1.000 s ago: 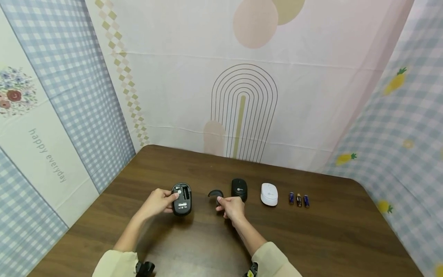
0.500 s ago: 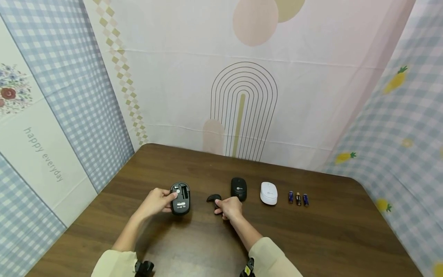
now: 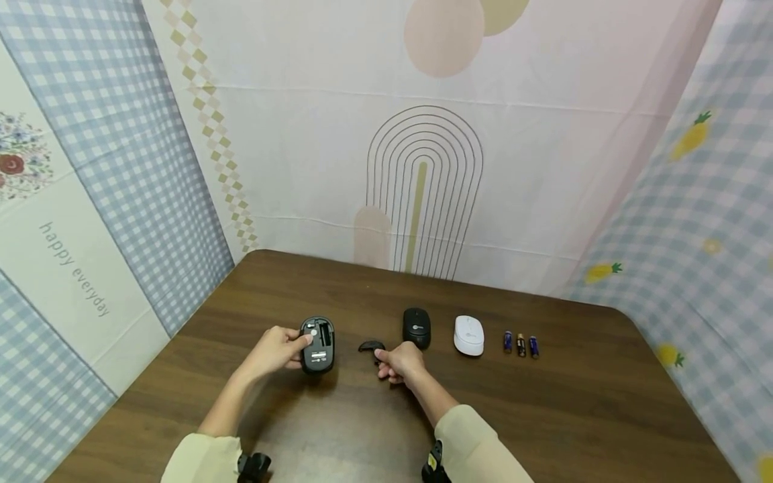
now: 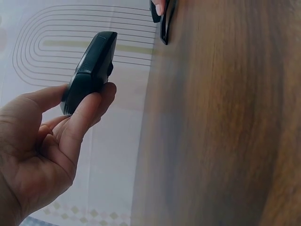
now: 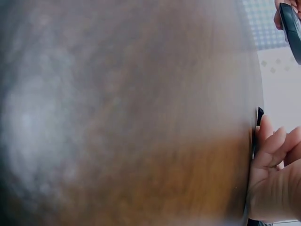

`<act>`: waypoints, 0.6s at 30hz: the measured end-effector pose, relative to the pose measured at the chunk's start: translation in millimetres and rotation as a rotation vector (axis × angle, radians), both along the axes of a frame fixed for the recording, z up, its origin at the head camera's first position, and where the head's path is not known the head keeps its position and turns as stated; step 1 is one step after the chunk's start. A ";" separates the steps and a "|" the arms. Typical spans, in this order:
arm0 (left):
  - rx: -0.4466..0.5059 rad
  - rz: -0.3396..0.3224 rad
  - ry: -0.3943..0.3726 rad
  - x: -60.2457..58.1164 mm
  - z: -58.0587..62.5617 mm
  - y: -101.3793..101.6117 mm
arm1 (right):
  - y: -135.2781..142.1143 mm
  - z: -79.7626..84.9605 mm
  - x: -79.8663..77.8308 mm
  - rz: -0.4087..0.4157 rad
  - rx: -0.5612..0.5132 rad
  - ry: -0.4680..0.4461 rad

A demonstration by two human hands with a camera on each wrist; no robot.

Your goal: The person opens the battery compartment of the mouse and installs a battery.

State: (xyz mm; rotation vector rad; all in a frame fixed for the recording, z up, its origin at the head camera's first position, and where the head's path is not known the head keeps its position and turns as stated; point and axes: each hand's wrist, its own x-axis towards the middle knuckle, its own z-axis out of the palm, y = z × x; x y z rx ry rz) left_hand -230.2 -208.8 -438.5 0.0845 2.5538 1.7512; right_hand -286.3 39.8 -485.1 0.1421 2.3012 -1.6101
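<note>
My left hand [image 3: 274, 350] grips a black computer mouse [image 3: 317, 355] above the table, its underside with an open battery slot facing me. In the left wrist view, thumb and fingers pinch the lower end of the mouse [image 4: 91, 68]. To the right, my right hand [image 3: 403, 362] pinches a curved black mouse cover [image 3: 370, 345] low at the tabletop; the hand hides part of it. Only a dark tip of the cover [image 5: 260, 114] shows past the fingers in the right wrist view. Just behind this hand lies a second black mouse [image 3: 417, 327].
A white mouse [image 3: 469, 337] lies right of the second black mouse. Farther right, three small batteries [image 3: 521, 345] lie in a row on the brown wooden table [image 3: 574, 402]. A patterned cloth [image 3: 302, 168] hangs behind the table's far edge.
My right hand has lowered the mouse cover from a raised, upright position to nearly flat at the table. The left hand keeps its hold on the mouse in about the same place.
</note>
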 end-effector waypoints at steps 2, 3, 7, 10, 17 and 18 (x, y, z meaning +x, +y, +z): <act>-0.004 -0.002 0.000 -0.4 0.4 0.9 | 0.2 -0.1 -0.3 0.007 0.002 -0.012; -0.005 -0.005 0.001 -0.6 0.5 1.2 | 0.4 0.1 -0.4 0.011 0.003 -0.015; -0.017 -0.009 0.006 -1.1 -0.4 2.5 | 0.6 -0.1 -0.6 0.033 0.002 -0.023; -0.025 -0.010 0.007 -1.3 -0.6 3.3 | 1.1 0.4 -0.7 0.048 0.001 -0.038; -0.029 -0.013 0.002 -2.2 -0.7 5.4 | 2.9 -1.0 -1.2 0.074 -0.001 -0.055; -0.027 -0.015 0.001 -2.3 -0.6 5.5 | 3.1 -1.0 -1.5 0.077 -0.001 -0.056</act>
